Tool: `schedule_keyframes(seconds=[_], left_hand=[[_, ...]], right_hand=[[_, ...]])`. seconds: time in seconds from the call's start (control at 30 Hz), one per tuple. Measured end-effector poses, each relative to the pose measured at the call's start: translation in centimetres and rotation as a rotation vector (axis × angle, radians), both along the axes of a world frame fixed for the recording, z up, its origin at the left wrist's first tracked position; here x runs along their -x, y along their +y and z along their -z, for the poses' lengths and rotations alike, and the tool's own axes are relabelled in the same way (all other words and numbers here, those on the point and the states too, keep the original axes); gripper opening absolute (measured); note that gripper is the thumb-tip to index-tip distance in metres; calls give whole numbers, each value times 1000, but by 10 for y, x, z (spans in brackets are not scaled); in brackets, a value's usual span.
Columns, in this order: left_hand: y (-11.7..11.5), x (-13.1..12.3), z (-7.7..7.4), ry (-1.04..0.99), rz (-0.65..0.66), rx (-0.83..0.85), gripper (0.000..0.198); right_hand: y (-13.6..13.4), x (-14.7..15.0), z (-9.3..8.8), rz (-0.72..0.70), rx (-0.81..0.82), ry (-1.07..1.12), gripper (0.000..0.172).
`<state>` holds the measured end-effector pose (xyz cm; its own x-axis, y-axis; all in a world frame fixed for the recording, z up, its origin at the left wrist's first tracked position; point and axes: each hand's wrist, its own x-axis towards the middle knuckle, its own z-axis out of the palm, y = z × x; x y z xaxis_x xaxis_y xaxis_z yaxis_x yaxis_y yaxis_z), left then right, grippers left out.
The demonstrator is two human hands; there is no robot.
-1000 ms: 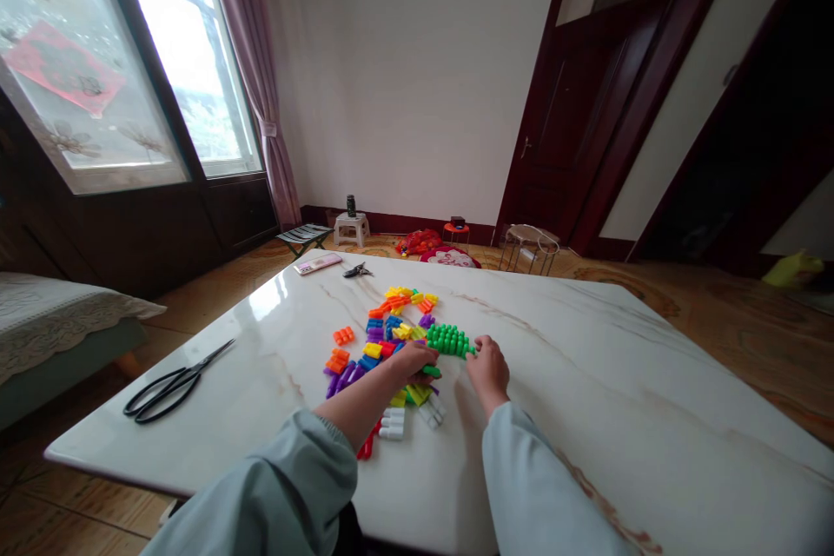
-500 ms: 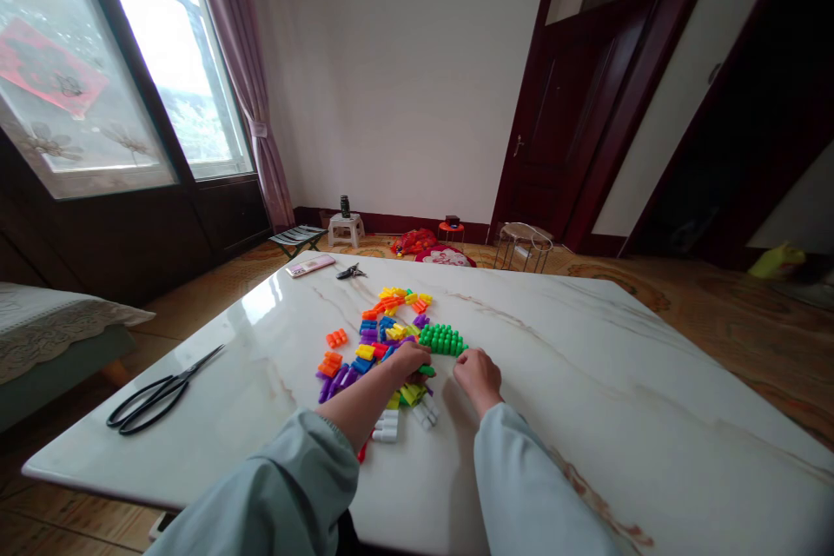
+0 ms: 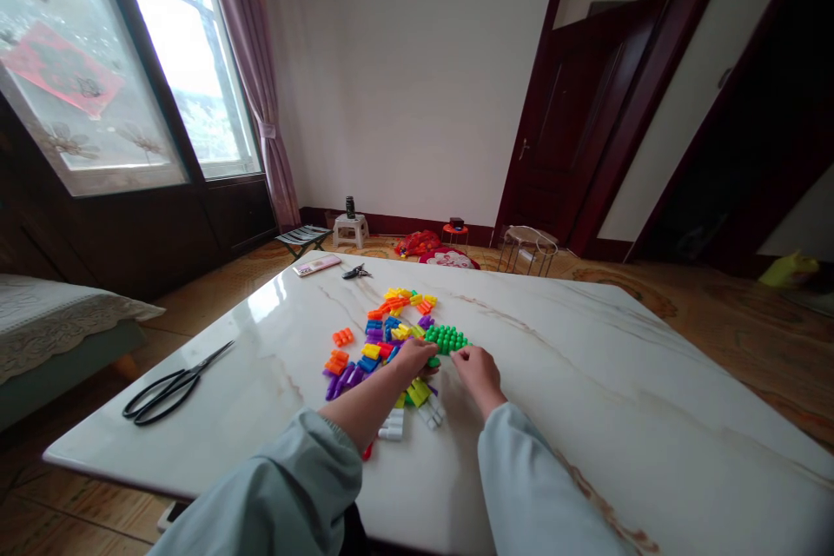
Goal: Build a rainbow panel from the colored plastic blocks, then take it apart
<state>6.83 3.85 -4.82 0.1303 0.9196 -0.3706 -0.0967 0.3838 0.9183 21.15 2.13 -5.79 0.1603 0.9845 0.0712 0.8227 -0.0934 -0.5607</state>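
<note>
Green toy building blocks (image 3: 446, 338), joined into a knobbly slab, lie on the table beyond my hands. My left hand (image 3: 415, 356) reaches over the pile with its fingers closed in a pinch on a small green block (image 3: 434, 361). Against the near right end of the slab, my right hand (image 3: 479, 372) pinches its edge, its fingertips partly hidden. Around and under my left forearm lie loose blocks: purple ones (image 3: 344, 381), orange ones (image 3: 337, 361), yellow-green ones (image 3: 418, 392) and white ones (image 3: 392, 425).
Black-handled scissors (image 3: 175, 386) lie on the left of the marble-patterned table (image 3: 586, 382). A pink phone-like object (image 3: 317, 265) and a dark key-like bunch (image 3: 356, 272) rest near the far edge. Stools (image 3: 350, 231) stand on the floor beyond.
My left hand has moved slightly up toward the green slab with the small green block. My right fingertips have closed in on the slab's near end. The view has shifted slightly.
</note>
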Motion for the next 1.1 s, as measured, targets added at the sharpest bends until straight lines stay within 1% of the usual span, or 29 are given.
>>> schedule_keyframes(seconds=[0.03,0.1,0.17,0.23,0.27,0.37,0.47,0.57,0.63,0.7,0.83,0.9,0.93,1.0,1.03,1.1], left_hand=[[0,0,0,-48,-18,-10,21],[-1,-1,-1,-131,-50,-23,29],[-1,0,-3,-163,-62,-27,34],[-4,0,-6,-172,-55,-22,36],[-5,0,-8,-176,-46,-13,36],[-10,1,-14,-181,23,21,30],[-14,1,-18,-132,66,19,25],[-13,3,-17,-45,54,-21,19],[-12,5,-16,-4,62,-51,10],[-10,8,-13,15,68,-75,6],[-8,10,-9,43,80,-116,9],[-7,11,-9,89,80,-130,12],[-7,11,-9,145,82,-147,14],[-7,15,-9,338,141,-259,19],[-8,17,-9,455,205,-364,21],[-11,22,-8,634,415,-642,26]], right_hand=[[0,2,-3,-42,-28,70,28],[0,8,-9,-174,-89,185,25],[1,13,-11,-292,-110,230,26],[1,16,-11,-338,-103,225,31],[1,17,-11,-339,-101,219,30],[-1,15,-11,-303,-118,197,21],[-1,12,-11,-231,-130,193,15],[0,11,-10,-154,-140,310,20],[1,11,-9,-146,-161,411,26],[0,12,-8,-161,-191,488,27],[0,13,-7,-159,-220,577,28],[2,11,-6,-115,-254,561,28],[3,9,-5,-71,-283,542,28],[5,2,-4,51,-337,502,28],[6,-2,-3,110,-348,482,28],[5,-11,0,176,-323,430,25]])
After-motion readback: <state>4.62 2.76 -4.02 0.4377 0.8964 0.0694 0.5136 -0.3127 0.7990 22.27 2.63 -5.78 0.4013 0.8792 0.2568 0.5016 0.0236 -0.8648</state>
